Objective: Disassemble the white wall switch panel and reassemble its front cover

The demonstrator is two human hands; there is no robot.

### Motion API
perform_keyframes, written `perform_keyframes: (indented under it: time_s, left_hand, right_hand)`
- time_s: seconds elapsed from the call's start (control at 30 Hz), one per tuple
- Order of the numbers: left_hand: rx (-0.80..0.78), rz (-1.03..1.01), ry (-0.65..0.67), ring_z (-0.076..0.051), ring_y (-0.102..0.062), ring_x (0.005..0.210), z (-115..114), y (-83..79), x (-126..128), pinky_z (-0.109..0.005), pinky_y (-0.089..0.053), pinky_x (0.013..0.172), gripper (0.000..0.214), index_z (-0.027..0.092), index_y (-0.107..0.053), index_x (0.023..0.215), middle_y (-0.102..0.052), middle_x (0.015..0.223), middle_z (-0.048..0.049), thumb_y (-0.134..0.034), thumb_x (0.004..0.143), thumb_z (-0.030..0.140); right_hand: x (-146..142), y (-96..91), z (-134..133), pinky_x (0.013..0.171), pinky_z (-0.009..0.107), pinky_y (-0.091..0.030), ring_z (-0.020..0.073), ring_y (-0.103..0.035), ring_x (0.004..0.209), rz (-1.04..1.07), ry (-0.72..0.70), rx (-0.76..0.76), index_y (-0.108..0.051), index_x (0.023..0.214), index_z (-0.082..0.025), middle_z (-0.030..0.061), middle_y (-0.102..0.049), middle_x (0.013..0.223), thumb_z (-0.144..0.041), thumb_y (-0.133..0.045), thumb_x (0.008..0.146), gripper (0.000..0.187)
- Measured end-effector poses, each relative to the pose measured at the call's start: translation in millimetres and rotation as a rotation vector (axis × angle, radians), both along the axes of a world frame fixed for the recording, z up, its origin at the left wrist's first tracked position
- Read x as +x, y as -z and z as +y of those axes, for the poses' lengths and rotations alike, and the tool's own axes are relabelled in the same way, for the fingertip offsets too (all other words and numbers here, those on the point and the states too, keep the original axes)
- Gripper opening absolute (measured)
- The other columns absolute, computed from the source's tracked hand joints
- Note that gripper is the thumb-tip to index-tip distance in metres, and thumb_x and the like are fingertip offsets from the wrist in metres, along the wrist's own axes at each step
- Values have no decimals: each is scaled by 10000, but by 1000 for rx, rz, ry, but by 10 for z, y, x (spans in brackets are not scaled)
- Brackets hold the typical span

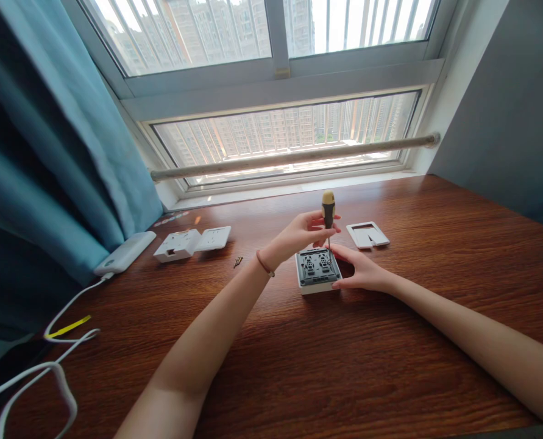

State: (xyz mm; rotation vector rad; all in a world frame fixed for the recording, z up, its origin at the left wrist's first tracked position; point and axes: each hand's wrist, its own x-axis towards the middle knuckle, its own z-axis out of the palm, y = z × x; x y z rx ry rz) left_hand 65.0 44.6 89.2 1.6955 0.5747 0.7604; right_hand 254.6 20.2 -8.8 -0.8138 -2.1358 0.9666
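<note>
Head view, one camera, your two hands at a table (pixel 294 372) of reddish-brown wood grain. Landmark for all places: the dark-faced box (pixel 317 268).

Item, the dark-faced box: white base, dark face with two matching mechanisms side by side; lying flat on the table, face up, between your forearms.

Item, your left hand (pixel 308 230): above the far edge of the dark-faced box, fingers closed round the handle of a screwdriver; a brown bracelet (pixel 266 264) on the wrist.

Item, the screwdriver (pixel 328 210): yellow-and-black handle, near upright, shaft pointing down at the right part of the dark-faced box; whether the tip sits in a screw, you cannot tell from here.

Item, your right hand (pixel 362 271): grip spread wide, thumb and fingers holding the right side of the dark-faced box.

Item, one white frame (pixel 368 235): flat, beyond the dark-faced box and to its right.

Item, small brass-coloured screws (pixel 238 261): a loose group, left of the dark-faced box.

Item, one white box (pixel 176 245) and one white plate (pixel 213 239): farther left of the dark-faced box, close together.

Item, one white device (pixel 125 253) with white cable (pixel 72 302): far left of the dark-faced box, by a blue curtain (pixel 116 140).
</note>
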Motion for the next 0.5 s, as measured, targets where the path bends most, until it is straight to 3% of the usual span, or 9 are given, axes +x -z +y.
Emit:
perform_keyframes:
  time_s: [0.1, 0.23, 0.5]
  left_hand:
    - [6, -5, 66, -80, -529, 627, 34, -27, -71, -239, -434, 567, 381, 165, -558, 1139, -620, 994, -103, -589, 763, 222]
    - [80, 32, 18, -73, -518, 583, 44, -10, -67, -242, -442, 556, 316, 131, -606, 1052, -639, 953, -104, -596, 760, 250]
    - [269, 46, -239, -51, -443, 566, 21, 120, 86, -199, -382, 523, 289, 136, -647, 911, -602, 841, -34, -692, 662, 276]
  right_hand:
    - [-8, -22, -4, 1039, 434, -317, 277, -386, 1239, 18, -22, 9, -310, 1363, -212, 106, -435, 1335, -344, -746, 630, 863]
    - [-5, -4, 4, 1034, 439, -322, 283, -388, 1237, 31, -28, 8, -315, 1362, -214, 105, -433, 1338, -346, -747, 626, 863]
    - [16, 54, 17, 1039, 447, -321, 281, -374, 1249, -5, 10, 9, -303, 1368, -211, 118, -388, 1373, -355, -746, 627, 875]
